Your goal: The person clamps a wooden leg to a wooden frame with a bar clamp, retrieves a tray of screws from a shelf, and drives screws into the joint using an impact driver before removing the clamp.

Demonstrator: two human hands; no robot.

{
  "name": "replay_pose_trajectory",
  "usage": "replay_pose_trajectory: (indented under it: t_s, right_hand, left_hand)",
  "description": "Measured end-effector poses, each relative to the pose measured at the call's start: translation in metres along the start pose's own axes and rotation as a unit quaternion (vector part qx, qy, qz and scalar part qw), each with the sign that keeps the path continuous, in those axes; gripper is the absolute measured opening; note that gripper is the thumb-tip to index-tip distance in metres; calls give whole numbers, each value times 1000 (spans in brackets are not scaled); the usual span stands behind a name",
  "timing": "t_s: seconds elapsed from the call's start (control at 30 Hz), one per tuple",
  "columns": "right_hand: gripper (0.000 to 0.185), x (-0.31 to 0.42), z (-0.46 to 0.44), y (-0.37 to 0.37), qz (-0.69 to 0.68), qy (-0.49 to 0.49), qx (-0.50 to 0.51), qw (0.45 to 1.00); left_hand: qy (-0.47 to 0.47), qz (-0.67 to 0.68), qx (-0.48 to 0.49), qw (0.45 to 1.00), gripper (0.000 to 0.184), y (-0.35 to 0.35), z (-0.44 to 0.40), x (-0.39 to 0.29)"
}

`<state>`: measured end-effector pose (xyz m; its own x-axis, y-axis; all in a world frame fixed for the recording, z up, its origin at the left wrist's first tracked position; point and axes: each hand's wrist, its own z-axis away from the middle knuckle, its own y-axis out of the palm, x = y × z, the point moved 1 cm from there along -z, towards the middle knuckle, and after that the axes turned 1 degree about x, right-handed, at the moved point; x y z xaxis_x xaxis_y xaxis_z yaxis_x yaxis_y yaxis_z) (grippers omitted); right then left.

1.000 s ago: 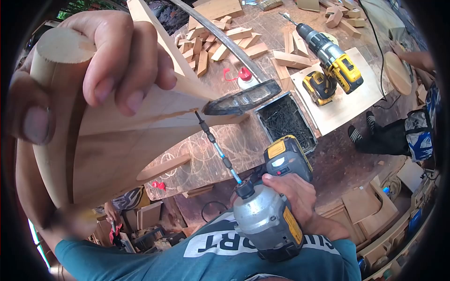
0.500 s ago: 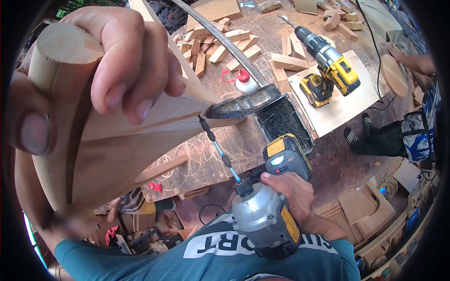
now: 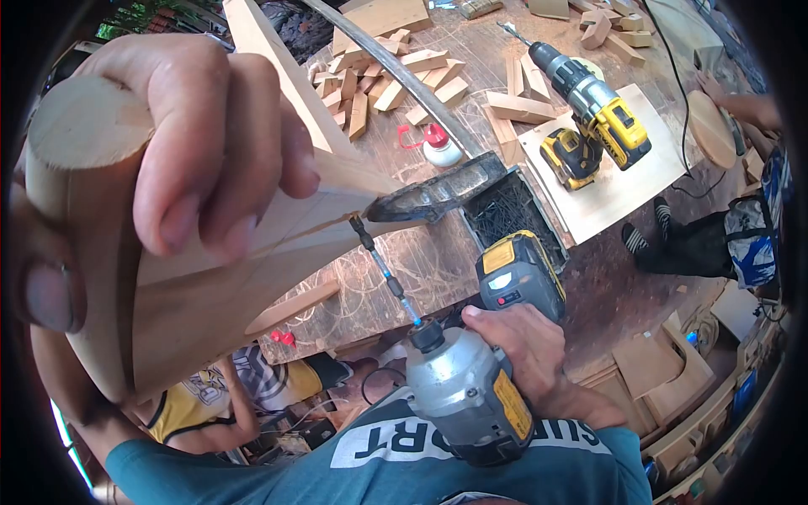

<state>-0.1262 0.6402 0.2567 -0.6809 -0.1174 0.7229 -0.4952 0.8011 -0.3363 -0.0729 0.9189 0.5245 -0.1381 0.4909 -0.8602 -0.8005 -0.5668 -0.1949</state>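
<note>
Teal short-sleeved shirt (image 3: 295,486), white panel (image 3: 343,455), dark lettering (image 3: 397,438)

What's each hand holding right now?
Left hand: closed around the end of a wooden piece.
Right hand: closed, holding a power driver.

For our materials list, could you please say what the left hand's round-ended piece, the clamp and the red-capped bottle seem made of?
The round-ended piece looks like bare wood: pale, matt, with a visible cut end. The clamp: probably steel, dark and worn, with metallic highlights. The bottle: likely plastic, smooth and white.
</note>
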Motion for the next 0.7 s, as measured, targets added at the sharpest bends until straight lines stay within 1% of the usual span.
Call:
replay_pose_trajectory:
  t_s: [0.27, 0.4, 0.6, 0.7]
  right_hand:
    - [51, 2, -4, -3, -5, 3, 3, 1000]
    - [51, 2, -5, -6, 16, -7, 7, 1000]
    - [53, 0, -8, -3, 16, -7, 1, 1000]
    - [54, -2, -9, -5, 21, -12, 6, 1000]
  left_hand:
    - [10, 15, -14, 1000, 27, 5, -2, 6]
    - [18, 15, -25, 999, 28, 6, -2, 3]
    - [-51, 15, -32, 998, 36, 6, 3, -4]
    - [16, 49, -44, 998, 36, 10, 1, 10]
